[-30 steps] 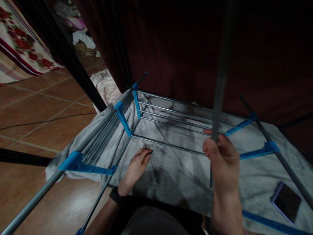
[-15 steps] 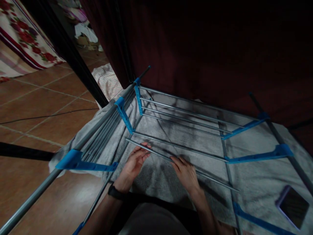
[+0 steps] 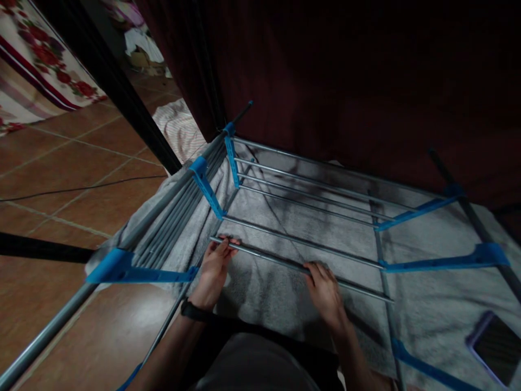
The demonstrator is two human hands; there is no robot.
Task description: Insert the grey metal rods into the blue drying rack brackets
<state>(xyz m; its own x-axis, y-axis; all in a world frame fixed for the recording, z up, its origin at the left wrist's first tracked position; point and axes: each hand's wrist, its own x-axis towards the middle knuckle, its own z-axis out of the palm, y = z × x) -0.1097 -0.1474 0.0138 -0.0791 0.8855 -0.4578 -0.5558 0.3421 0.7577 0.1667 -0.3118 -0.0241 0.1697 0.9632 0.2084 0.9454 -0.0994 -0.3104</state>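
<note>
A loose grey metal tube (image 3: 268, 257) lies crosswise in front of me, held in both hands. Near its left end, my left hand (image 3: 215, 266) pinches it between thumb and fingers. My right hand (image 3: 325, 290) is closed around it right of the middle. The tube's right end reaches over a long side rail (image 3: 385, 282) of the rack. Around it stands a rack frame of grey tubes with blue plastic brackets, among them a left bracket (image 3: 209, 190) and a right bracket (image 3: 443, 260). Just beyond the held tube, a fixed crossbar (image 3: 301, 240) spans the frame.
Several spare tubes (image 3: 175, 217) lie bundled at the left on a grey blanket (image 3: 260, 309). A phone (image 3: 499, 347) rests at the right. Dark red curtain (image 3: 325, 81) hangs behind. A black post (image 3: 118, 92) and a cable (image 3: 81, 187) are at the left, over tiled floor.
My left hand has moved left and closed on the tube near its end. My right hand has shifted right along with the tube's right portion, which sits slightly higher in view.
</note>
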